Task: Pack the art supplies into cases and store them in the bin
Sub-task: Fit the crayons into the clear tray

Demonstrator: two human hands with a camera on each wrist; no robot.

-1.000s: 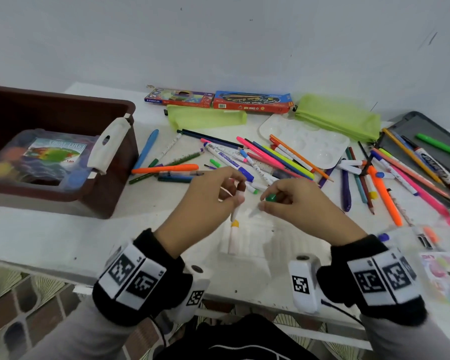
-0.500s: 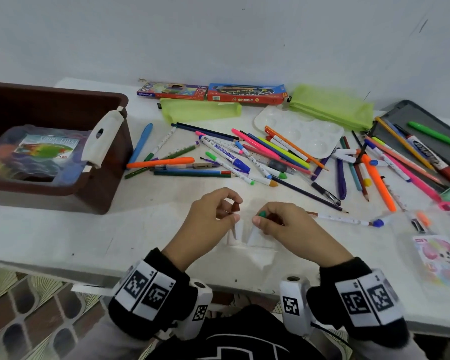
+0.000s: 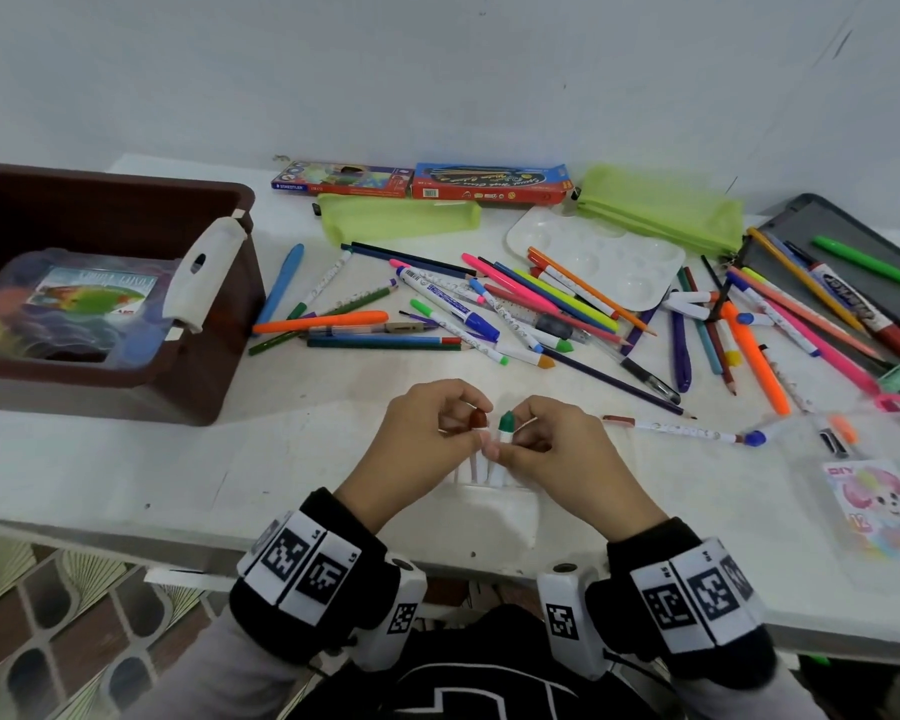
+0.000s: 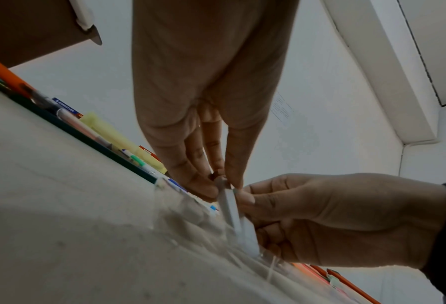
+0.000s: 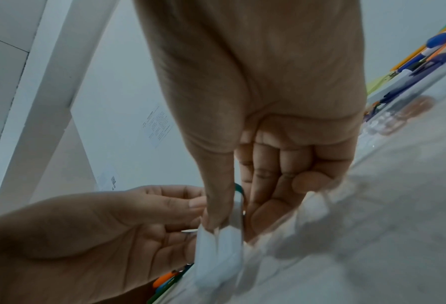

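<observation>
The left hand (image 3: 427, 428) pinches one brown-capped white marker (image 3: 478, 421), the right hand (image 3: 552, 444) at 3 o'clock pinches one green-capped white marker (image 3: 505, 424), both upright in one clear plastic case (image 3: 489, 504).

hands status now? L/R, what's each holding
Left hand: closed, pinching the brown-capped marker.
Right hand: closed, pinching the green-capped marker; both markers stand in the clear plastic case.

A brown-capped marker (image 3: 478, 421) and green-capped marker (image 3: 505, 424), both white-barrelled, at centre; dark brown bin (image 3: 214, 366) at nine o'clock; lime-green pouches (image 3: 396, 220) at twelve.
</observation>
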